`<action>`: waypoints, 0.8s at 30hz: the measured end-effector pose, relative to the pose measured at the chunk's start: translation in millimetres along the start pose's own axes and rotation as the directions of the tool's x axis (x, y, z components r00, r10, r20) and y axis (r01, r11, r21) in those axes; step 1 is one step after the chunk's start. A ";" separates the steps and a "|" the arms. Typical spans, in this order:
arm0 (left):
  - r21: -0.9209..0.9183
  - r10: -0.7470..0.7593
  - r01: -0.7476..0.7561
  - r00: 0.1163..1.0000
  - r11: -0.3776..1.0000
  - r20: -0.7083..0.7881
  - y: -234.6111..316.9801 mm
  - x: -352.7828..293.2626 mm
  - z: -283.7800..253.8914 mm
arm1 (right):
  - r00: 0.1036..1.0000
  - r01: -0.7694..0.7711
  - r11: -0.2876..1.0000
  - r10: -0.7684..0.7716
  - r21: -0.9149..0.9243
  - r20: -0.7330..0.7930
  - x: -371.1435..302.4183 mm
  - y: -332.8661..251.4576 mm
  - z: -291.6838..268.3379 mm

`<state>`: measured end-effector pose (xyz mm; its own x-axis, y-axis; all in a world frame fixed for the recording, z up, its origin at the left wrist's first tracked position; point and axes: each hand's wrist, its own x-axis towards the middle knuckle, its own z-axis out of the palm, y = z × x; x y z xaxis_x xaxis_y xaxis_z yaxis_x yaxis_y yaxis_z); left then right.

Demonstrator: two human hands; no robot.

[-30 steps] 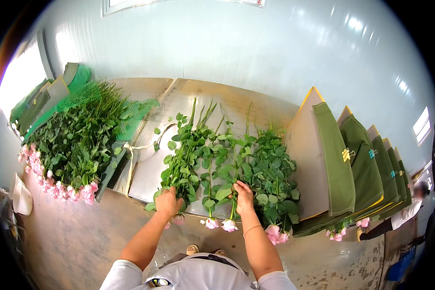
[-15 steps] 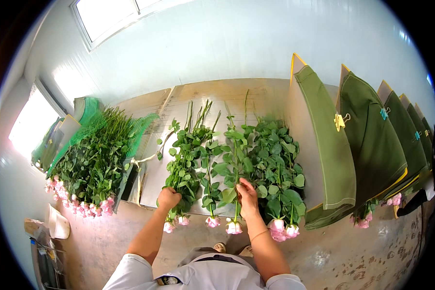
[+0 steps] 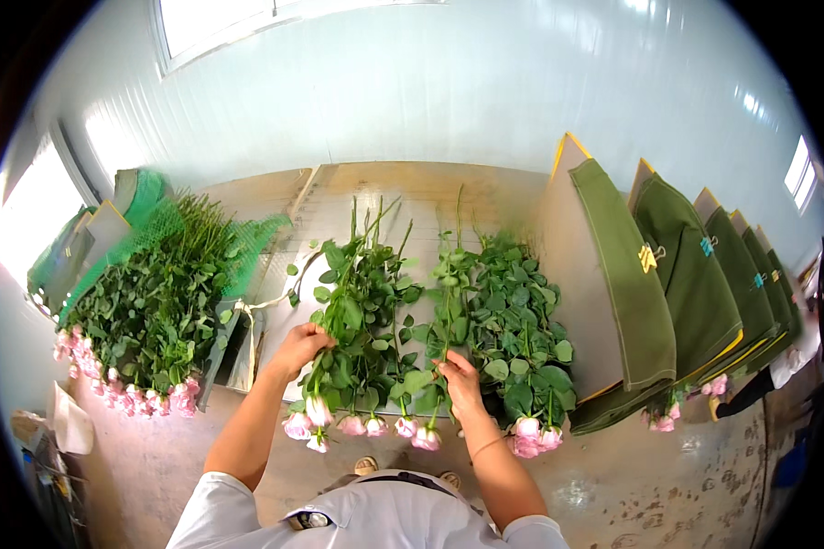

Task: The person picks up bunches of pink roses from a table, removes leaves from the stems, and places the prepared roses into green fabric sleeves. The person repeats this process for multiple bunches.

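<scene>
my left hand [image 3: 295,346] grips a bunch of pink roses [image 3: 357,311] on the table [image 3: 412,188]. my right hand [image 3: 458,375] seems to pinch one rose stem [image 3: 447,302].

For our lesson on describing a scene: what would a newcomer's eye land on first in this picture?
Probably the two bunches of pink roses in the middle of the table, heads hanging over its near edge, with the left hand and right hand on their stems. Next, the big heap of roses on green netting at far left, and the row of green sleeves at right.
</scene>
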<state>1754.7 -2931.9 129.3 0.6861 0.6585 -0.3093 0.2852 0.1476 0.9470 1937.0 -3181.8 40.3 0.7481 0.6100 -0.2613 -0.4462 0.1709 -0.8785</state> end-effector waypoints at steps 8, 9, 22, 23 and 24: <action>0.295 0.174 -0.177 0.984 0.939 0.038 -35.1 23.1 40.2 | 0.998 0.050 0.976 -0.056 -0.211 -0.024 5.3 0.3 68.1; 0.302 0.199 -0.200 0.979 0.932 0.035 -39.4 21.8 47.3 | 0.999 -0.009 0.976 -0.001 -0.220 -0.044 5.9 2.2 74.6; 0.027 0.301 -0.372 0.789 0.928 0.536 20.9 16.8 79.8 | 1.000 -0.005 0.902 -0.006 -0.432 -0.024 28.4 -73.1 88.8; 0.014 0.285 -0.350 0.785 0.937 0.551 35.7 21.5 82.4 | 0.982 0.100 0.944 -0.043 -0.316 0.182 28.9 -90.4 90.4; 0.037 0.242 -0.308 0.811 0.951 0.532 51.2 25.2 86.4 | 0.991 0.065 0.937 -0.020 -0.343 0.134 33.0 -105.3 97.1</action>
<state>1844.4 -2971.5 162.5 0.9818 0.1774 -0.0675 0.0845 -0.0902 0.9923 1960.9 -3104.5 163.1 0.6843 0.7045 -0.1882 -0.2011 -0.0658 -0.9774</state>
